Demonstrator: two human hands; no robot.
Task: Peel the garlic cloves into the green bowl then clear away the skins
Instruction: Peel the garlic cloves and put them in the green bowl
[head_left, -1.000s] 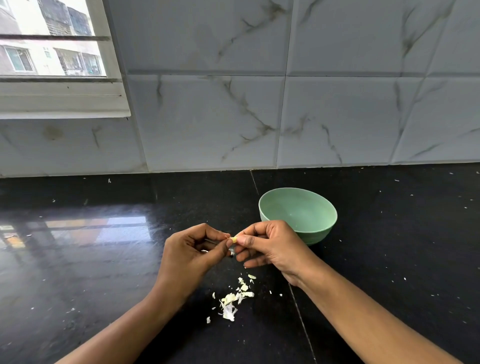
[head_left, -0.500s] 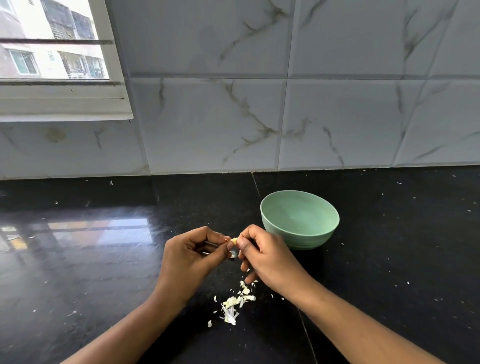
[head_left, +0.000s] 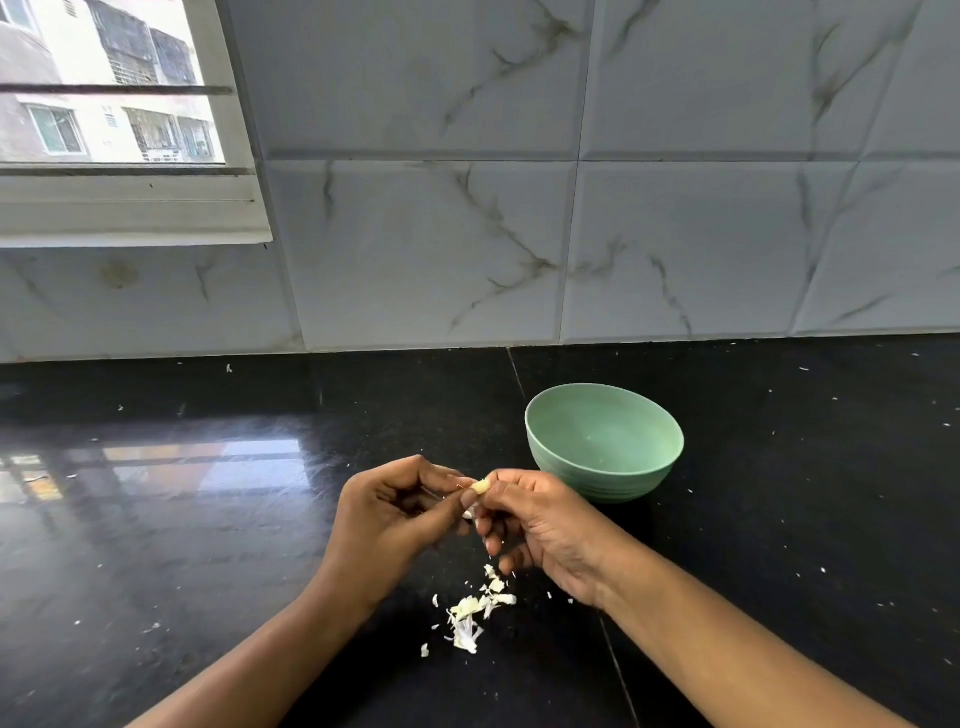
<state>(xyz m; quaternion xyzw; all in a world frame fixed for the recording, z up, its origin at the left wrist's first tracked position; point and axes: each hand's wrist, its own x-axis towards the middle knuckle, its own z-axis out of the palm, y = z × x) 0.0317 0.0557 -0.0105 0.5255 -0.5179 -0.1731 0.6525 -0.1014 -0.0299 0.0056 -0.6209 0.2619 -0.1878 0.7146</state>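
Garlic clove (head_left: 481, 486) pinched between the fingertips of my left hand (head_left: 387, 525) and right hand (head_left: 540, 525), above the black countertop (head_left: 208, 545). Fingers of both hands curled tight on it. Green bowl (head_left: 604, 441) just behind my right hand. Peeled skins (head_left: 475, 610) heaped below.

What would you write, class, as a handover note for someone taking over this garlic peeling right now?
Left hand and right hand: both pinch one garlic clove above the counter.
Green bowl: just behind the right hand, no cloves visible inside.
Skins: small pile on the counter by the hands.
Done: some peeling.
Left: finish this clove, drop it in the bowl, clear the skins.
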